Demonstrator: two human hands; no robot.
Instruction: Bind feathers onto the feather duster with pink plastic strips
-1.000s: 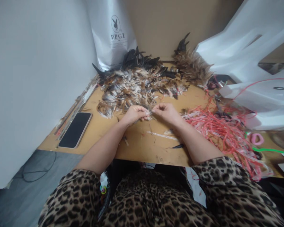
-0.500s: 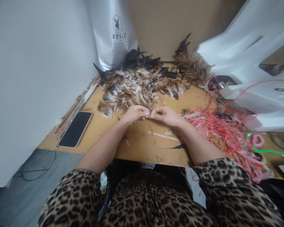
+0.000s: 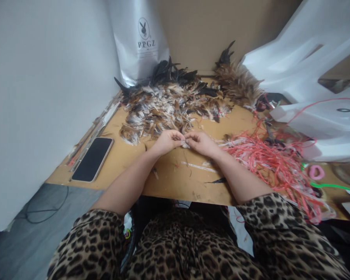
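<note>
My left hand [image 3: 168, 141] and my right hand [image 3: 202, 143] meet over the table, each with its fingertips pinched together. Between them shows the pale, fluffy end of a feather [image 3: 185, 145]; most of it is hidden by the fingers. Just beyond my hands lies a large heap of brown, white and black feathers [image 3: 163, 105]. A thin white strip [image 3: 196, 166] rests on the table in front of my right wrist, and a dark feather [image 3: 217, 181] lies near that forearm.
A phone [image 3: 92, 159] lies at the left edge of the table [image 3: 169, 190]. To the right is a tangle of red and white strings [image 3: 265, 159]. Behind it stand a brown feather bundle [image 3: 239, 83] and a white bag [image 3: 332, 124]. A silver bag [image 3: 142, 66] stands at the back.
Both hands stay together in nearly the same spot. My right hand has shifted slightly and its fingers are more curled; the pale fluff now shows below the fingertips.
</note>
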